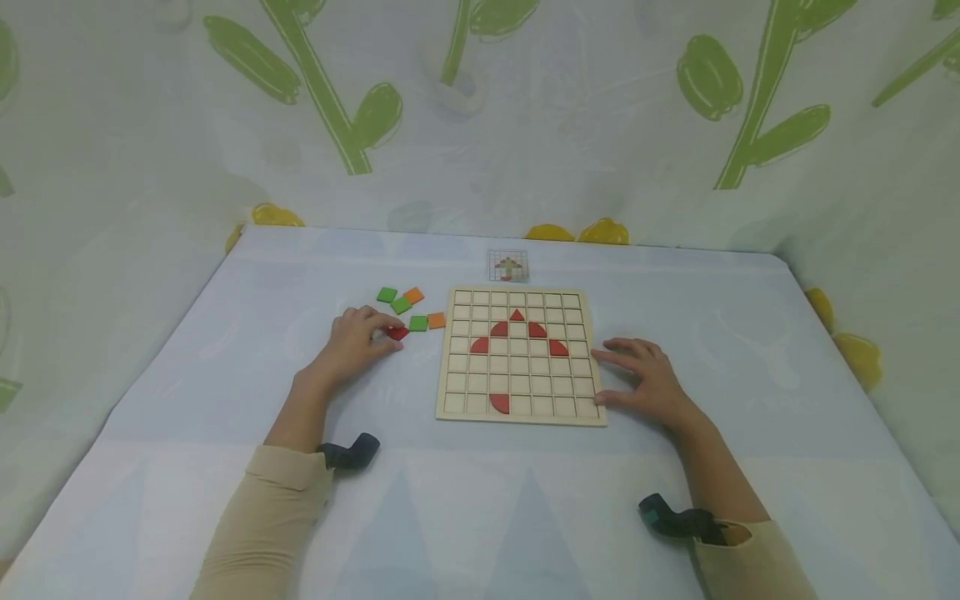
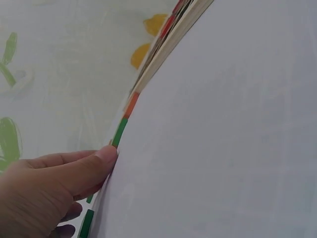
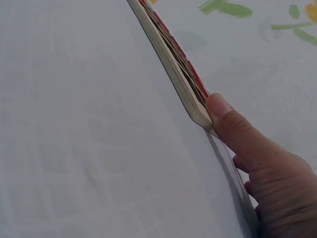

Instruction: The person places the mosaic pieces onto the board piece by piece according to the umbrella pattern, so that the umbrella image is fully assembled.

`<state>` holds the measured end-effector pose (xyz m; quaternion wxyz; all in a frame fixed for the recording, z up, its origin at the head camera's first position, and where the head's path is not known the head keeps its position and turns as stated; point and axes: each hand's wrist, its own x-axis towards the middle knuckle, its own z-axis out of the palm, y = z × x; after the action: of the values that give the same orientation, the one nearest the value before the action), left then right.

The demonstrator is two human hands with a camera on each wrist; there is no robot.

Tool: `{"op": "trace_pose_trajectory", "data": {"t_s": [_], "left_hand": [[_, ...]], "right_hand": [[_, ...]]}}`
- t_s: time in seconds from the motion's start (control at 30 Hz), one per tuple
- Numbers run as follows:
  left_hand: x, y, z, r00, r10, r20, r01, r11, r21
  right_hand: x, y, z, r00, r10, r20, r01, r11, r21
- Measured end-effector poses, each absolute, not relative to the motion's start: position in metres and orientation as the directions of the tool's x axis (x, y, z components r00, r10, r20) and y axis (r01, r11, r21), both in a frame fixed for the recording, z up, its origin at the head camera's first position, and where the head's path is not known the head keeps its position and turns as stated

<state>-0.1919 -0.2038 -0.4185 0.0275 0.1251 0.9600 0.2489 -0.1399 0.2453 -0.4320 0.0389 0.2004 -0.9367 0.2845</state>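
Note:
A wooden grid board lies in the middle of the table with several red pieces in its squares. Among them are a small triangle near the top and a quarter-circle in the bottom row. To the board's left, my left hand holds a red piece between thumb and fingers; its full shape is covered, and the left wrist view hides it. My right hand rests at the board's right edge, thumb and fingertips touching it, fingers fairly straight. The right wrist view shows the thumb against the board's corner.
Loose green squares and orange squares lie between my left hand and the board. One orange square is right beside the board's left edge. A small pattern card lies behind the board. A leaf-printed curtain surrounds the table.

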Motion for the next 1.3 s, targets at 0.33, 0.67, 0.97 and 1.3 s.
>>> {"op": "trace_pose_trajectory", "data": {"t_s": [0.33, 0.67, 0.97, 1.3], "left_hand": [[-0.189, -0.208, -0.414, -0.947, 0.321, 0.004, 0.262, 0.765, 0.589], [-0.190, -0.205, -0.415, -0.972, 0.230, -0.051, 0.159, 0.801, 0.578], [-0.188, -0.198, -0.413, -0.936, 0.348, -0.053, 0.241, 0.744, 0.623], [-0.187, -0.199, -0.414, -0.943, 0.332, -0.030, 0.252, 0.768, 0.589]], "right_hand": [[-0.140, 0.245, -0.431, -0.913, -0.357, 0.197, -0.407, 0.759, -0.509], [-0.139, 0.245, -0.430, -0.909, -0.364, 0.203, -0.415, 0.752, -0.512], [-0.139, 0.244, -0.431, -0.913, -0.358, 0.196, -0.406, 0.757, -0.511], [-0.141, 0.245, -0.434, -0.925, -0.339, 0.172, -0.378, 0.777, -0.503]]}}
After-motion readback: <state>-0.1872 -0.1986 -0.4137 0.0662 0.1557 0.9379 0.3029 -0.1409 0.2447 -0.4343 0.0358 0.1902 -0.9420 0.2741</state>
